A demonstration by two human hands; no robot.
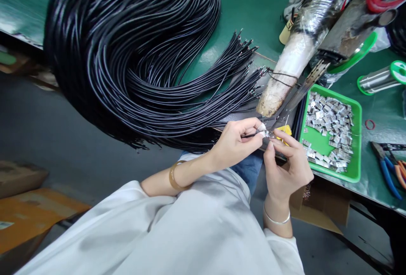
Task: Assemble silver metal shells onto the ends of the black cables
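Black cable (249, 135), thin, meets a small silvery metal piece (267, 134) near the bench (241, 4) edge; the left hand (238, 140) pinches the cable, while the right hand (287, 165) touches the piece, its grip unclear.

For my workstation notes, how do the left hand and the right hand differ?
The left hand has a broad amber bangle, the right hand a thin silvery bangle. The left hand is nearer the black cables, the right hand nearer the green tray. Both have bent fingers.
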